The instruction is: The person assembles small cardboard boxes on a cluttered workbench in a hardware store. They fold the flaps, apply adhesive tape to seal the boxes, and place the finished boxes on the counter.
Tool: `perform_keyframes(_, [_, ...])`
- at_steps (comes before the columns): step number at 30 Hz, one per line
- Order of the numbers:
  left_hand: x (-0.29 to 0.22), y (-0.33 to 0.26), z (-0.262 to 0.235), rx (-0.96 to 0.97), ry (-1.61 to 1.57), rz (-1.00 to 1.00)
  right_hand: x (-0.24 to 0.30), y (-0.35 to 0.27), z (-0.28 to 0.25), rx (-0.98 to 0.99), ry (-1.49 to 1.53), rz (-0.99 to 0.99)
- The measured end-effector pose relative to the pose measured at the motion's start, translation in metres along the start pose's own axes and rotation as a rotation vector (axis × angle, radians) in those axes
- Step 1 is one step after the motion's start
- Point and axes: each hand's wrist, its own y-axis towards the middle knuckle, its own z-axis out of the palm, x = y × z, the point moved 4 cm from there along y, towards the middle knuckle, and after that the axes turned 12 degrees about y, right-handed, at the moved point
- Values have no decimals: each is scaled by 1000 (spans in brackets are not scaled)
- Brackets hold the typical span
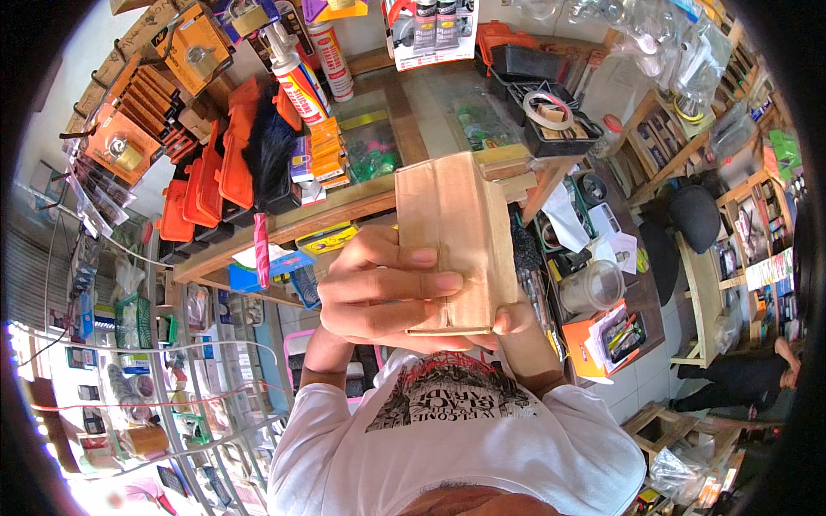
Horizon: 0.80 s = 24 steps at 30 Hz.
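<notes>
Held up in front of my chest is a plain brown cardboard box [460,206], upright and closed as far as its visible sides show. My left hand [379,288] wraps the box from the left, several fingers lying bent across its front face. At the lower right corner my right hand [514,318] grips the box; a fingertip or thumb shows there and the rest is hidden behind the cardboard. What the box contains, if anything, cannot be seen.
Beyond the box stands a glass-topped wooden counter [413,103] with orange-lidded cases [202,193], sealant tubes [297,82] and a black tray [559,129]. A clear plastic tub [594,288] sits on the desk at right. Another person [740,378] is at far right.
</notes>
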Motion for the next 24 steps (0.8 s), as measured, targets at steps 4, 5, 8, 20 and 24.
perform_keyframes(4, [8,-7,11,-57,-74,3,6,-1,1,-10,-20,-66])
perform_keyframes(5, [8,-9,12,-55,-73,-1,5,-1,0,-13,-17,-71])
perform_keyframes(8, [5,-8,13,-29,-34,13,3,-2,-4,12,4,-78])
perform_keyframes(20, [8,-10,23,-59,-64,-4,3,-6,-16,59,40,-116])
perform_keyframes(24, [5,-9,30,-10,-39,41,4,-8,-16,48,42,-130])
